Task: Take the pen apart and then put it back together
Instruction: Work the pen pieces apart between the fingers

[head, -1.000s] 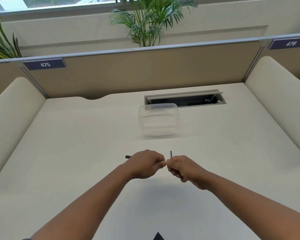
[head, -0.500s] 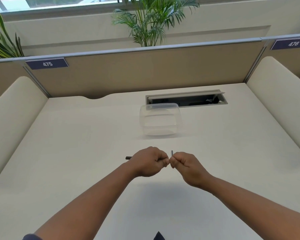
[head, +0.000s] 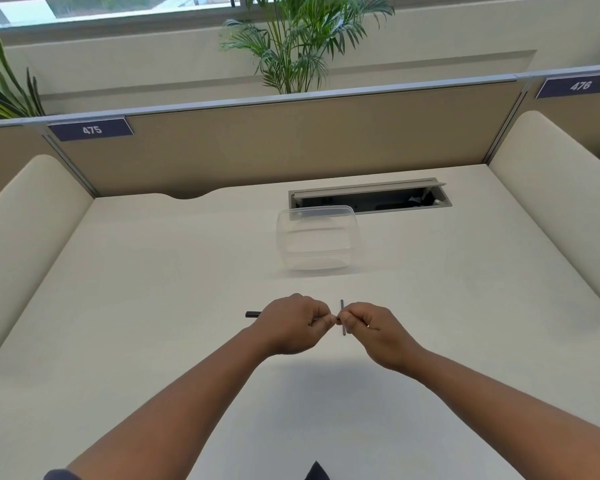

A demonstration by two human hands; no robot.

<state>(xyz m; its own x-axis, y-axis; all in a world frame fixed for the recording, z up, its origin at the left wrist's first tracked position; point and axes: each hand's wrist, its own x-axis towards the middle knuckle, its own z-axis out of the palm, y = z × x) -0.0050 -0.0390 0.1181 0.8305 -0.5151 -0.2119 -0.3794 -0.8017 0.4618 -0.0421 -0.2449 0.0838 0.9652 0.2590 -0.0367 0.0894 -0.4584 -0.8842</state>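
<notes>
My left hand (head: 293,323) is closed around the dark pen barrel (head: 253,314), whose end sticks out to the left of my fist. My right hand (head: 371,329) pinches a thin dark pen part (head: 342,308) that stands nearly upright between the two hands. The fingertips of both hands almost touch above the cream desk (head: 153,306). What passes between the barrel and the thin part is hidden by my fingers.
A clear plastic container (head: 317,237) stands on the desk just beyond my hands. Behind it lies an open cable hatch (head: 371,197). Padded dividers rise at the left (head: 25,230) and right (head: 551,188), with a partition wall (head: 291,140) at the back.
My right hand has rolled slightly and drawn a little to the right, so more of the thin upright part shows below my fingers. The left hand stays put.
</notes>
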